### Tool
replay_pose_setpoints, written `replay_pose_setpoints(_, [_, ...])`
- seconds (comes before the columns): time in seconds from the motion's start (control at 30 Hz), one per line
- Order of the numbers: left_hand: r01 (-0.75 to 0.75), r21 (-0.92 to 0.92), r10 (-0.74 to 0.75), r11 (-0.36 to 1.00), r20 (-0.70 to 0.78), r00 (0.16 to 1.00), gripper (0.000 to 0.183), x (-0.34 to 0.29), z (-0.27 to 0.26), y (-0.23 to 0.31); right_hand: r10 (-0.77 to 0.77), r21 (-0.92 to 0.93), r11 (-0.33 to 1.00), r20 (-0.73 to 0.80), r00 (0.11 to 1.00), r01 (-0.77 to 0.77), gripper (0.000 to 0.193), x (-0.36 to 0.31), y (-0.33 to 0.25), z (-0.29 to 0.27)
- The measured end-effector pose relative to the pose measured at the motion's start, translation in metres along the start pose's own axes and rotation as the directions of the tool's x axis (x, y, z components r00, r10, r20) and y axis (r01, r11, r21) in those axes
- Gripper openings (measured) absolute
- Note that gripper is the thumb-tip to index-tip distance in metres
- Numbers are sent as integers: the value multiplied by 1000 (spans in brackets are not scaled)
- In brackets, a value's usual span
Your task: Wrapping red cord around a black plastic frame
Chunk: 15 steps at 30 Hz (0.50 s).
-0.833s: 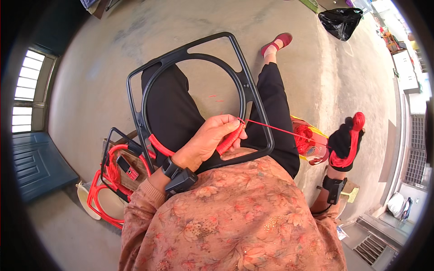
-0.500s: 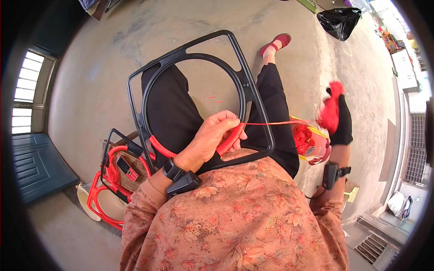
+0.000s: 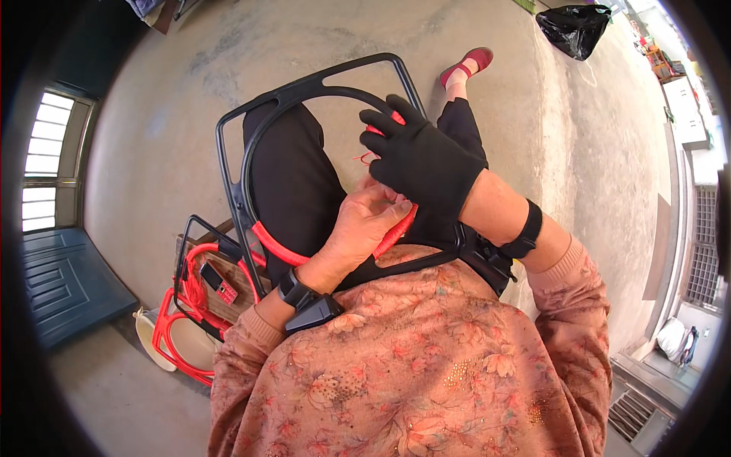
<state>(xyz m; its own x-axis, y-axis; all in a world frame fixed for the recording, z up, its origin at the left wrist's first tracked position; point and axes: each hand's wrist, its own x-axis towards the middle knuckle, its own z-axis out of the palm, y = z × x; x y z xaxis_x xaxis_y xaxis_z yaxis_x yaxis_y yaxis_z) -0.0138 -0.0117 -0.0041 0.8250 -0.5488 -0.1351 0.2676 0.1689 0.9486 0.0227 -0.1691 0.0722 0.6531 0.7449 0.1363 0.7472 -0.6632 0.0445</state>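
A black frame with a round ring inside it lies across my lap. Red cord is wound tightly on the ring's lower right, and another red wound stretch covers its lower left. My left hand, bare, pinches the ring at the end of the right-hand winding. Over the ring's right side is my right hand in a black glove, its fingers closed on a bundle of red cord. Only bits of that bundle show between the fingers. The glove hides the ring's right side and the taut strand.
On my left, a wooden stool holds a red phone, loose red cord and another black frame with red winding. A pale basin stands beside it. A black plastic bag lies on the floor, far right.
My right hand has swung in from the far right to the ring, bringing the red cord bundle with it. My left hand keeps its hold on the wound ring.
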Motion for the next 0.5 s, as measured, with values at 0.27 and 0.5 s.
replay_pose_setpoints(0.27, [342,-154,-320,927,153,935,15,-2,-4,24,410,523,778,-3,912,-348,37,-45,-4,-26])
replay_pose_setpoints(0.5, [433,-264,-363,862,275,890,14,1,-7,25,361,350,891,-164,918,-287,40,-73,-39,-7])
